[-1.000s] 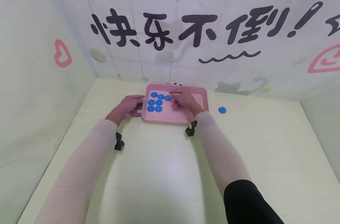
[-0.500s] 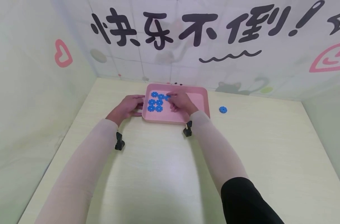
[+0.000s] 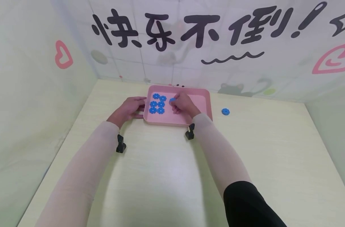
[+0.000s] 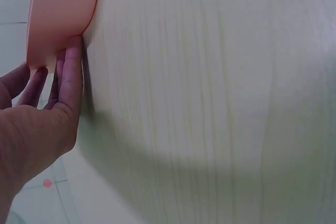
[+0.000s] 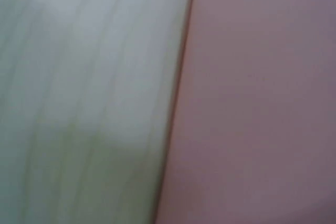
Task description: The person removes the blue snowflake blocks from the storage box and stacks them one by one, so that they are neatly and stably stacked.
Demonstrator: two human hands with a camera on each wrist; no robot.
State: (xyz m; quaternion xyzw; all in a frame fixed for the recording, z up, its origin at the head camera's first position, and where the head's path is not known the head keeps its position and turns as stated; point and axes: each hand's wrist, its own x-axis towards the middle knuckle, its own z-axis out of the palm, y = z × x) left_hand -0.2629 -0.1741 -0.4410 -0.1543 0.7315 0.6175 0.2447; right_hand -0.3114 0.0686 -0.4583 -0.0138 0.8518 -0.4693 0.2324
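Over the pink tray (image 3: 172, 121), my right hand (image 3: 184, 103) pinches a blue flower-shaped plastic disc (image 3: 172, 100) between thumb and index finger, and its other fingers are curled under. Left of it in the tray lie several matching blue discs (image 3: 161, 104) in a close cluster. My left hand (image 3: 130, 107) rests against the tray's left end. In the left wrist view its fairly straight fingers (image 4: 72, 74) touch the outside of the tray wall (image 4: 63, 14). The right wrist view holds only the tray's side wall (image 5: 257, 98) and tabletop; the hand is out of it.
One more blue disc (image 3: 225, 111) lies on the pale wood table (image 3: 161, 170), right of the tray. Behind the tray hangs a white printed backdrop (image 3: 186, 69) with dark lettering. Pale cloth walls (image 3: 24, 110) border the table's sides.
My right hand has moved left to the rightmost disc of the cluster, pinched it and shifted it slightly right, away from its neighbour. The left hand has stayed at the tray's end.
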